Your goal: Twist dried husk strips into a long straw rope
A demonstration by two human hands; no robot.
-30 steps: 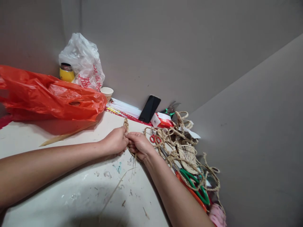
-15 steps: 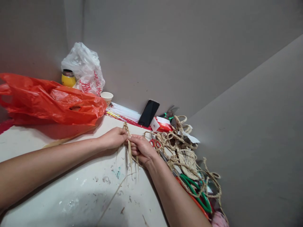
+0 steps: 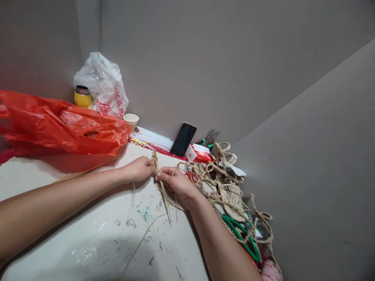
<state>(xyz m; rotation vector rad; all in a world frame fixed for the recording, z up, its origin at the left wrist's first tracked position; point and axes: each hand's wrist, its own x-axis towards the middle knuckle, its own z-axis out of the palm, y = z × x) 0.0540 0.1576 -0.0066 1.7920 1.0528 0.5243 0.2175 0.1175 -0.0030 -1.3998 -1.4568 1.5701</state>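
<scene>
A tan braided straw cord (image 3: 155, 157) stands up between my two hands over the white tabletop (image 3: 117, 242). My left hand (image 3: 140, 169) is closed in a pinch on the braid from the left, its fingertips partly hidden. Close beside it, my right hand (image 3: 175, 181) pinches the loose straw strands (image 3: 165, 201) at the lower end of the braid, thumb and forefinger together. These strands hang down toward me and taper to a point. A thin strand also dangles below my left hand.
Coiled braided rope (image 3: 231, 195) heaps along the right edge, with red-handled scissors (image 3: 191, 176), green handles (image 3: 234, 226) and pliers (image 3: 209, 140) around it. Behind lie a phone (image 3: 183, 139) and a red box (image 3: 200, 153). A paper cup (image 3: 131, 120) and red plastic bag (image 3: 64, 125) stand left.
My hands have drawn slightly apart, the right one shifting a little. The loose strands have swung from hanging nearly straight to slanting down to the right.
</scene>
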